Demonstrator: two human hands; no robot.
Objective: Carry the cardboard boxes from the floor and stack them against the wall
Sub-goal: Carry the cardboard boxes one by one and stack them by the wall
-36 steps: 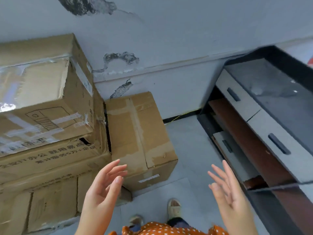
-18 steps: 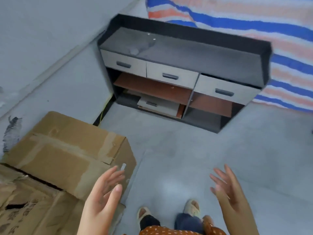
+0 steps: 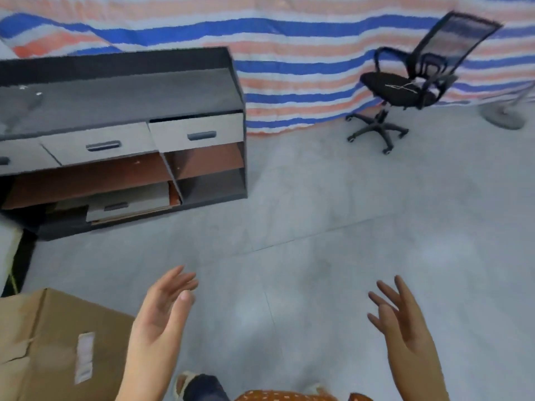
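Grey floor (image 3: 318, 198), cardboard box (image 3: 52, 342) beside left fingers (image 3: 176, 282) — untouched

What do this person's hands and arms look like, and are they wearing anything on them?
Both are bare: the left hand and right hand carry no gloves, rings or watch, and no sleeves reach the forearms in view. Below them shows orange clothing with white dots.
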